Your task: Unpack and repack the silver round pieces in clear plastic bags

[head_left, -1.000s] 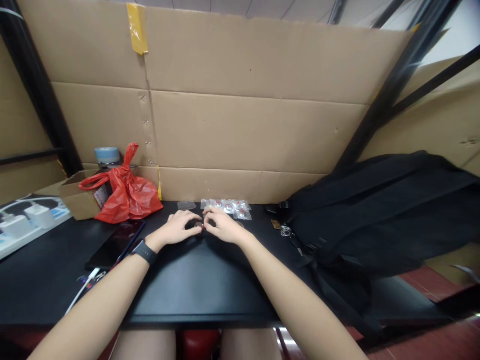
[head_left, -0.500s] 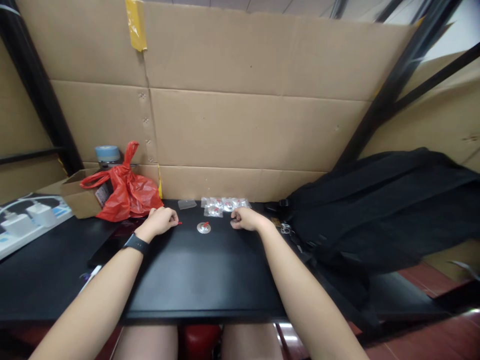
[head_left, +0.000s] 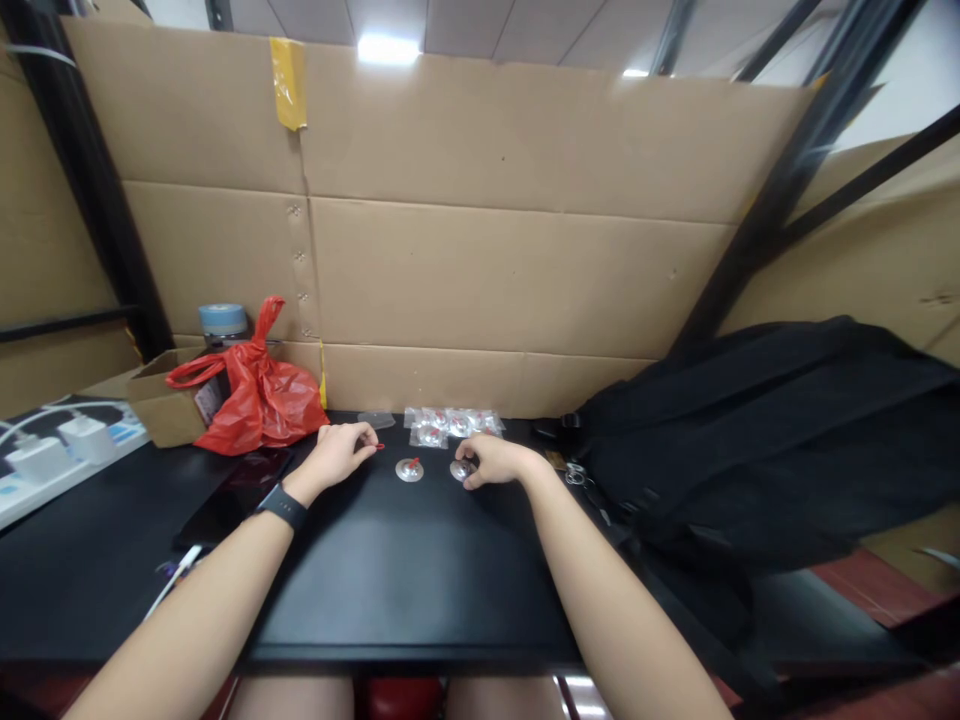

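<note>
My left hand (head_left: 345, 452), wearing a dark watch, pinches a small red piece (head_left: 380, 447) between thumb and fingertips; its exact kind is too small to make out. Held at its edge by the thumb and fingers of my right hand (head_left: 491, 461) is a clear round suction cup (head_left: 458, 469), close above or on the black table (head_left: 405, 570). Between both hands lies a second clear suction cup (head_left: 406, 473) with a red piece on top. Just behind them sit several clear bags (head_left: 431, 437) containing similar discs with red parts.
A flat clear plastic piece (head_left: 376, 420) lies at the back. On the left are a red plastic bag (head_left: 262, 405), a cardboard box (head_left: 161, 405), a dark tablet (head_left: 232, 495) and a white power strip (head_left: 56, 465). A black backpack (head_left: 780, 430) fills the right; a cardboard wall (head_left: 480, 270) stands behind.
My right hand has moved slightly left and its suction cup shows more. My left hand has come a little rightward with the red piece. The whole view has tilted up.
</note>
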A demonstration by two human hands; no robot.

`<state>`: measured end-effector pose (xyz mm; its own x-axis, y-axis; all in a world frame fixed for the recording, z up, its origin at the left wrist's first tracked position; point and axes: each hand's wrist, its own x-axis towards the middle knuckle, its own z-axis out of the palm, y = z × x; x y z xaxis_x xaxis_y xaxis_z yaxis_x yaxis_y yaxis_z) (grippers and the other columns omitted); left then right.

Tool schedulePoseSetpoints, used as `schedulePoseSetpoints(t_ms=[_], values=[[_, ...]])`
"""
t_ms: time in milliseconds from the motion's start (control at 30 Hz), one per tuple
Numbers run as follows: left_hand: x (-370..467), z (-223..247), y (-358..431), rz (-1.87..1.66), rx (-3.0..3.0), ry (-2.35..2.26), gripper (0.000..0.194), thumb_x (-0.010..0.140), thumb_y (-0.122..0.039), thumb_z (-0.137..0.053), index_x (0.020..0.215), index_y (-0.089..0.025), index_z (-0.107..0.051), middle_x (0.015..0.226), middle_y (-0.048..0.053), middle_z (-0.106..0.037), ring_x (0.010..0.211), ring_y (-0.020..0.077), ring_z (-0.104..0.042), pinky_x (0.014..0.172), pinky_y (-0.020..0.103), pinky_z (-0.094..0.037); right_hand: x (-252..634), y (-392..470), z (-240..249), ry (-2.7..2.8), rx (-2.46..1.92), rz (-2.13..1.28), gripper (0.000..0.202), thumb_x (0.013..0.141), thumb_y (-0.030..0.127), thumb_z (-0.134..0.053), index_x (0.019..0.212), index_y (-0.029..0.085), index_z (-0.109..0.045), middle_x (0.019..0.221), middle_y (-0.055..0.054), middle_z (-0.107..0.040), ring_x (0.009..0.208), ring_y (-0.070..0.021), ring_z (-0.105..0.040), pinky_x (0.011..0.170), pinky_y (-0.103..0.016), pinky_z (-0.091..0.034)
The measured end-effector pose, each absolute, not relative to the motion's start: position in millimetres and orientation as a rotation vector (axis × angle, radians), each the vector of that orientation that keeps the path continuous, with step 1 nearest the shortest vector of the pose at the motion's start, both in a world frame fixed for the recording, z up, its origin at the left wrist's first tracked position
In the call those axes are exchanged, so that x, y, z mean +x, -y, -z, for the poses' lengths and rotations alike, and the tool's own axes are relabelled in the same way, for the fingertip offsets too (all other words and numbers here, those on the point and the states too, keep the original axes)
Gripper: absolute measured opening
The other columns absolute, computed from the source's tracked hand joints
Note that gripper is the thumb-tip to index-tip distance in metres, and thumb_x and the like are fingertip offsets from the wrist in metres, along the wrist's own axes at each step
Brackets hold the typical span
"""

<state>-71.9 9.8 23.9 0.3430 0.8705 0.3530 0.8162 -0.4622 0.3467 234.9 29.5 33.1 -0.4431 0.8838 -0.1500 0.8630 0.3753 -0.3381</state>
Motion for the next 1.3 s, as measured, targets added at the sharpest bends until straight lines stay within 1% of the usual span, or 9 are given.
schedulePoseSetpoints(t_ms=[167, 333, 533, 667, 733, 867, 1000, 1167, 1300], values=[[-70, -23, -9, -0.785, 2.463, -1.556, 0.006, 0.081, -0.029, -0.068, 0.082, -0.024, -0.064, 0.087, -0.002, -0.074, 0.086, 0.0195, -0.067, 0.079, 0.029, -0.037, 223, -25, -33, 2.533, -1.614, -0.638, 0.043, 0.062, 0.022, -0.084, 0.101, 0.018, -0.07, 0.101, -0.005, -0.068, 0.085, -0.0199, -0.064, 0.073, -0.026, -0.047], [-63, -25, -3, -0.804, 2.478, -1.524, 0.011, 0.083, -0.037, -0.069, 0.088, -0.028, -0.071, 0.09, -0.001, -0.076, 0.093, 0.0214, -0.066, 0.083, 0.032, -0.034, 218, -21, -33, 2.52, -1.621, -0.671, 0.051, 0.065, 0.02, -0.082, 0.113, 0.019, -0.065, 0.1, -0.004, -0.065, 0.082, -0.0171, -0.062, 0.068, -0.024, -0.046], [-51, -25, 2, -0.816, 2.55, -1.48, 0.018, 0.09, -0.041, -0.061, 0.09, -0.028, -0.073, 0.1, 0.0, -0.076, 0.101, 0.0234, -0.06, 0.083, 0.035, -0.029, 218, -15, -41, 2.664, -1.489, -0.556, 0.051, 0.067, 0.019, -0.079, 0.116, 0.019, -0.065, 0.107, -0.007, -0.061, 0.085, -0.0171, -0.06, 0.075, -0.025, -0.046], [-51, -23, 2, -0.811, 2.547, -1.5, 0.016, 0.091, -0.039, -0.059, 0.09, -0.029, -0.072, 0.101, -0.001, -0.075, 0.1, 0.0229, -0.059, 0.084, 0.036, -0.028, 215, -11, -44, 2.724, -1.387, -0.554, 0.059, 0.06, 0.015, -0.079, 0.117, 0.019, -0.067, 0.118, -0.009, -0.061, 0.094, -0.0207, -0.061, 0.08, -0.026, -0.048], [-51, -22, 1, -0.813, 2.54, -1.514, 0.016, 0.092, -0.038, -0.059, 0.09, -0.029, -0.071, 0.101, -0.001, -0.075, 0.101, 0.023, -0.059, 0.084, 0.036, -0.028, 213, -10, -44, 2.719, -1.373, -0.589, 0.059, 0.057, 0.011, -0.078, 0.115, 0.019, -0.069, 0.115, -0.007, -0.064, 0.094, -0.0211, -0.062, 0.08, -0.026, -0.048], [-51, -21, 1, -0.847, 2.532, -1.512, 0.019, 0.092, -0.041, -0.057, 0.09, -0.027, -0.071, 0.101, 0.002, -0.075, 0.102, 0.0239, -0.058, 0.085, 0.037, -0.029, 209, -9, -45, 2.641, -1.344, -0.535, 0.05, 0.058, 0.006, -0.074, 0.107, 0.016, -0.07, 0.097, -0.005, -0.071, 0.084, -0.0203, -0.064, 0.075, -0.027, -0.048], [-47, -23, 4, -0.944, 2.507, -1.503, 0.021, 0.094, -0.041, -0.055, 0.091, -0.027, -0.07, 0.103, 0.002, -0.071, 0.103, 0.0232, -0.057, 0.086, 0.037, -0.03, 206, -8, -46, 2.403, -1.097, -0.452, 0.05, 0.064, 0.009, -0.073, 0.112, 0.018, -0.066, 0.102, -0.006, -0.071, 0.089, -0.0202, -0.064, 0.08, -0.031, -0.049], [-40, -29, 11, -1.098, 2.412, -1.512, 0.021, 0.094, -0.041, -0.055, 0.095, -0.028, -0.07, 0.105, 0.003, -0.063, 0.107, 0.0235, -0.057, 0.086, 0.038, -0.035, 190, -3, -45, 2.119, -0.783, -0.584, 0.044, 0.07, 0.015, -0.069, 0.113, 0.021, -0.063, 0.109, -0.005, -0.069, 0.094, -0.0184, -0.066, 0.087, -0.033, -0.052], [-34, -33, 17, -1.217, 2.369, -1.471, 0.019, 0.093, -0.039, -0.057, 0.093, -0.026, -0.071, 0.106, 0.004, -0.061, 0.108, 0.024, -0.056, 0.088, 0.039, -0.038, 174, -1, -37, 1.951, -0.664, -0.799, 0.049, 0.068, 0.015, -0.069, 0.115, 0.022, -0.059, 0.119, -0.008, -0.064, 0.104, -0.0204, -0.066, 0.089, -0.034, -0.054]])
